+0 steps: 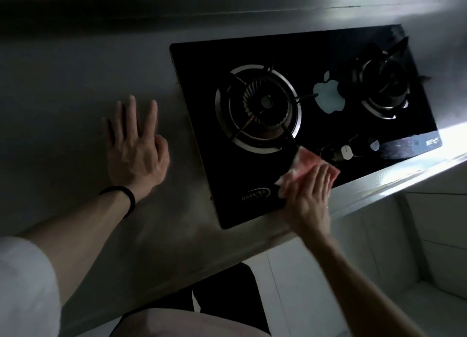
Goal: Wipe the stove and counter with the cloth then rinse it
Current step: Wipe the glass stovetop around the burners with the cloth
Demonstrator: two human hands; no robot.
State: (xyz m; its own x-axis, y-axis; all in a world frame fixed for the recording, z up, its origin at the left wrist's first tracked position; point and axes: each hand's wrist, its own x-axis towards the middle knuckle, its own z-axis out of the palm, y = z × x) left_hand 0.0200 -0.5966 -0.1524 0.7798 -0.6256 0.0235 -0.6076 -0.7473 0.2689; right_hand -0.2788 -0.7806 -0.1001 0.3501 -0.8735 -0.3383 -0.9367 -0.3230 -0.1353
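Note:
A black glass two-burner stove (316, 58) is set into a grey steel counter (88, 71). A pink cloth (307, 163) lies flat on the stove's front strip, just below the left burner (257, 108). My right hand (308, 197) presses down on the cloth with flat fingers. My left hand (135, 144) rests on the bare counter left of the stove, fingers spread, holding nothing. A black band circles its wrist.
The right burner (384, 89) sits at the far right. White control knobs (346, 152) lie on the front strip right of the cloth. The counter's front edge (379, 182) runs diagonally, with white cabinet fronts (379, 248) below. A steel backsplash rises behind.

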